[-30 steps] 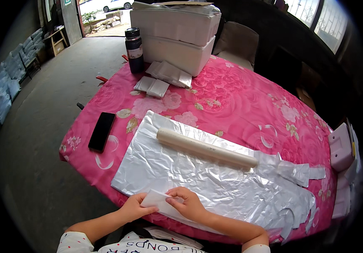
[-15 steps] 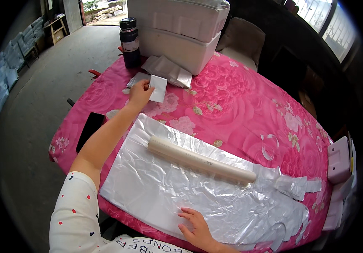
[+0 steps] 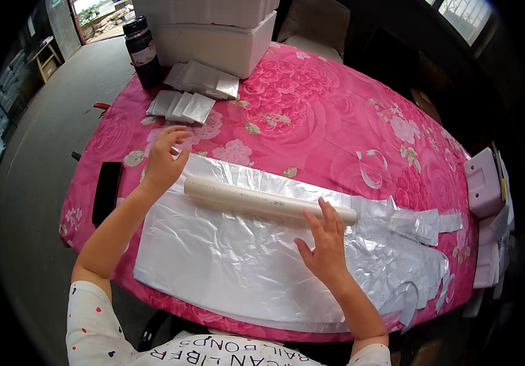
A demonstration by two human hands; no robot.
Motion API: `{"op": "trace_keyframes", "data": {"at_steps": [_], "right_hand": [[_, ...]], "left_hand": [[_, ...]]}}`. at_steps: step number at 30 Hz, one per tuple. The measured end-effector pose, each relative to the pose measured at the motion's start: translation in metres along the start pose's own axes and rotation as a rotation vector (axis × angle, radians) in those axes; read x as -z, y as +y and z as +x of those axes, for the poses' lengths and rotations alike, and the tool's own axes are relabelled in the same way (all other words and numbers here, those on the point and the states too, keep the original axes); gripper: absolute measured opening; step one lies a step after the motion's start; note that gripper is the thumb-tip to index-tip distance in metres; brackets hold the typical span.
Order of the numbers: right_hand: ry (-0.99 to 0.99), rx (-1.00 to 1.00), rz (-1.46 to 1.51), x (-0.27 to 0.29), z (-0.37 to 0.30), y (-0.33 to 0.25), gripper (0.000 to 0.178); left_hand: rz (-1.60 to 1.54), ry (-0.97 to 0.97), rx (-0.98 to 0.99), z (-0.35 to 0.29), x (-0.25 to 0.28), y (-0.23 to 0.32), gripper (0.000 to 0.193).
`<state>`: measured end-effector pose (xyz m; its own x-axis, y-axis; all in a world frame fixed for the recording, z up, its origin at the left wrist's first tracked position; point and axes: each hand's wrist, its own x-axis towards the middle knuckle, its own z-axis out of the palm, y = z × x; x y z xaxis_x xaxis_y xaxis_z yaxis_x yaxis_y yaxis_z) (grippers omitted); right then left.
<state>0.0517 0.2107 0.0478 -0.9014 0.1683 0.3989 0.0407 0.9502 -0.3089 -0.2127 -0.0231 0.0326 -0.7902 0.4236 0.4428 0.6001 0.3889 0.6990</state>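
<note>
- The two hands are apart, and both are empty, with the fingers spread and a bit bent.
- The left hand (image 3: 166, 158) is up over the top left edge of the shiny silver sheets (image 3: 214, 262), near the small folded packets (image 3: 195, 108).
- The right hand (image 3: 325, 249) is by the right end of the long pale tube (image 3: 244, 197). I cannot tell if its fingers touch the tube.
- The tube lies on the silver sheets, and the sheets lie flat on the pink flowery desk (image 3: 323, 146).
- The small packets lie in a row, overlapping, just in front of some bigger folded packets (image 3: 198, 78).
- A dark bottle (image 3: 143, 52) stands beside the white boxes (image 3: 214, 47).
- A black phone (image 3: 107, 192) lies left of the sheets.
</note>
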Motion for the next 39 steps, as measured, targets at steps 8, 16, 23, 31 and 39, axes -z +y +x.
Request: {"op": "trace_keyframes", "data": {"at_steps": [8,16,23,31,39], "right_hand": [[-0.429,-0.232,0.008,0.033,-0.043,0.014,0.052],[-0.402,-0.072,0.164,0.034,-0.144,0.026,0.055],[-0.150,-0.320,-0.158,0.081,-0.198,0.161,0.047],[0.194,-0.762,-0.371,0.138,-0.281,0.263,0.029],[0.361,-0.598,-0.457,0.146,-0.225,0.170,0.020]], "left_hand": [[-0.057,-0.661,-0.212,-0.138,-0.037,0.097,0.062],[0.101,-0.657,-0.365,-0.186,-0.103,0.145,0.086],[0.008,-0.790,-0.549,-0.191,-0.142,0.197,0.076],[0.022,-0.808,-0.619,-0.195,-0.153,0.219,0.069],[0.056,-0.789,-0.643,-0.195,-0.149,0.223,0.066]]}}
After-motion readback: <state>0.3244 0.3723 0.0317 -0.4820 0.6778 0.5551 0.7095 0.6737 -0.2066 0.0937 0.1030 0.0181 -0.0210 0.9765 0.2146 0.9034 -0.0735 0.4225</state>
